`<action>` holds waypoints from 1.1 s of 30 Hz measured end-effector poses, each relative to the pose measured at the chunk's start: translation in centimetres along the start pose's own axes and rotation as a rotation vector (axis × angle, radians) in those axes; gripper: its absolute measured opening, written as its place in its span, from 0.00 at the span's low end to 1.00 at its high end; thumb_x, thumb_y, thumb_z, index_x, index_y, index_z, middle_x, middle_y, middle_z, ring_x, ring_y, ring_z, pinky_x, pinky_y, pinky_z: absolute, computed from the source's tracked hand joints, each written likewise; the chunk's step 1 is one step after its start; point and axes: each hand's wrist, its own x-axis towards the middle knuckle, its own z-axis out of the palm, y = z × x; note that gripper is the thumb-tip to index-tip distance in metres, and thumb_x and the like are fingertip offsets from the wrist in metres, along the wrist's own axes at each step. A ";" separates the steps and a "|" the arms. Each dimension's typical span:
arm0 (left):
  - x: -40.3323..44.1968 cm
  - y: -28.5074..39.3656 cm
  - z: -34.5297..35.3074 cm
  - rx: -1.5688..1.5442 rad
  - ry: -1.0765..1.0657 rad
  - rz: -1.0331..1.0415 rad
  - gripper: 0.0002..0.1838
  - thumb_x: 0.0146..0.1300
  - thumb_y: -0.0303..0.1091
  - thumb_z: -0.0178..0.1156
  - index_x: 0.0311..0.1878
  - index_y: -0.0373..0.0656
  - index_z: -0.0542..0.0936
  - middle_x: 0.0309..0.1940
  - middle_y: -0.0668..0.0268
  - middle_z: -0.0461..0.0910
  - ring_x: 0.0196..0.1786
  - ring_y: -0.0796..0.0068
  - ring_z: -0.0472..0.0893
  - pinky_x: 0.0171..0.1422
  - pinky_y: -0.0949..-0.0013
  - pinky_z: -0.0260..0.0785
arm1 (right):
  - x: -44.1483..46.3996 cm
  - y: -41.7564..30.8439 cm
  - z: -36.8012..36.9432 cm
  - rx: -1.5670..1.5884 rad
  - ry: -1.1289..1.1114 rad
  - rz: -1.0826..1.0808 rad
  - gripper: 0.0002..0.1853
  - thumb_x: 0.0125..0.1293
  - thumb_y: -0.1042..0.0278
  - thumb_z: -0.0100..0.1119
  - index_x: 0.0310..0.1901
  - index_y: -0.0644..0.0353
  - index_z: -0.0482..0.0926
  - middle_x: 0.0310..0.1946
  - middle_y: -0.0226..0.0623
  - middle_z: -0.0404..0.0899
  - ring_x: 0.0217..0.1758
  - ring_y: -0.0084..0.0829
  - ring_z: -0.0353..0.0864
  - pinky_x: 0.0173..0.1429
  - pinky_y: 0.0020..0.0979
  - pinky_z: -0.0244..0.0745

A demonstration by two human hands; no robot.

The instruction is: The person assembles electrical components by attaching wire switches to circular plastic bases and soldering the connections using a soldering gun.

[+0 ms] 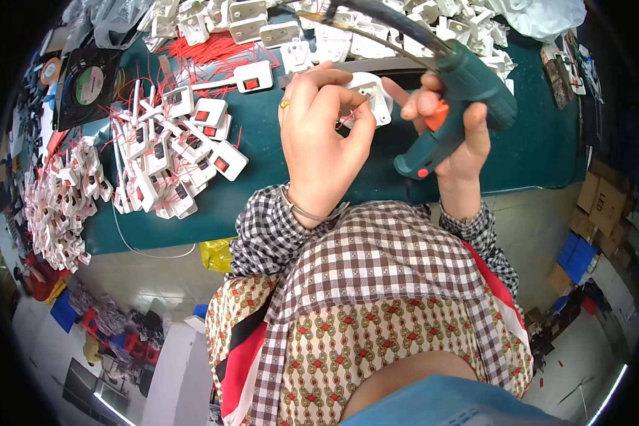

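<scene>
A green tool with an orange trigger (444, 135), like a hot glue gun, is gripped by my right hand (468, 142), its body tilted up to the right. My left hand (325, 135) has thumb and index finger pinched together at a white plastic housing (373, 97) at the table's back middle. A thin red wire shows by those fingertips; what exactly they pinch is partly hidden. Left of my left hand lies a white piece with a red switch (253, 77). The tip of the tool is out of clear sight behind the cable.
Many white switch pieces (167, 160) with red wires are heaped on the green table (539, 153) at the left. Red wires (209, 53) and more white housings (341, 42) lie along the back. A black fan-like part (89, 86) stands at the far left; plastic bags (547, 18) sit behind.
</scene>
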 end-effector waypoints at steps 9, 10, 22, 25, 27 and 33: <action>0.4 0.8 -0.2 0.047 -0.024 -0.019 0.04 0.48 0.22 0.65 0.29 0.38 0.80 0.40 0.58 0.81 0.54 0.57 0.78 0.56 0.60 0.68 | -7.3 -3.1 3.5 -0.315 0.424 0.021 0.36 0.66 0.48 0.59 0.60 0.77 0.67 0.40 0.47 0.80 0.49 0.46 0.82 0.57 0.49 0.79; 0.3 0.5 0.0 0.027 -0.007 -0.019 0.05 0.47 0.23 0.65 0.27 0.39 0.79 0.39 0.59 0.80 0.53 0.56 0.78 0.55 0.59 0.67 | -8.3 -3.6 3.9 -0.377 0.459 0.037 0.35 0.65 0.50 0.61 0.60 0.76 0.68 0.40 0.47 0.80 0.48 0.46 0.82 0.55 0.48 0.80; 0.1 -0.2 0.1 -0.067 0.014 -0.025 0.05 0.44 0.23 0.65 0.25 0.40 0.78 0.38 0.61 0.79 0.52 0.55 0.78 0.56 0.58 0.66 | -10.9 -4.4 7.7 -0.845 0.579 0.067 0.36 0.61 0.49 0.65 0.56 0.79 0.69 0.33 0.43 0.78 0.35 0.36 0.81 0.40 0.35 0.80; 0.3 0.2 -0.4 -0.055 -0.020 -0.042 0.04 0.47 0.22 0.65 0.27 0.38 0.79 0.40 0.60 0.81 0.55 0.55 0.78 0.59 0.59 0.67 | -10.9 -4.7 7.5 -0.856 0.528 0.102 0.35 0.61 0.50 0.64 0.55 0.79 0.70 0.32 0.43 0.78 0.35 0.36 0.80 0.42 0.35 0.79; 0.3 0.3 -0.4 -0.033 -0.031 -0.046 0.05 0.47 0.22 0.65 0.27 0.38 0.79 0.40 0.60 0.81 0.55 0.55 0.78 0.59 0.59 0.66 | -10.8 -5.0 7.4 -0.875 0.493 0.144 0.34 0.62 0.51 0.64 0.55 0.79 0.70 0.32 0.44 0.79 0.35 0.36 0.80 0.43 0.36 0.78; 0.5 0.4 -0.4 -0.036 -0.043 -0.041 0.05 0.46 0.22 0.64 0.27 0.38 0.78 0.40 0.59 0.81 0.56 0.55 0.78 0.60 0.59 0.66 | -10.6 -5.1 7.7 -0.874 0.485 0.168 0.31 0.62 0.54 0.64 0.53 0.78 0.71 0.32 0.45 0.79 0.35 0.36 0.80 0.44 0.36 0.77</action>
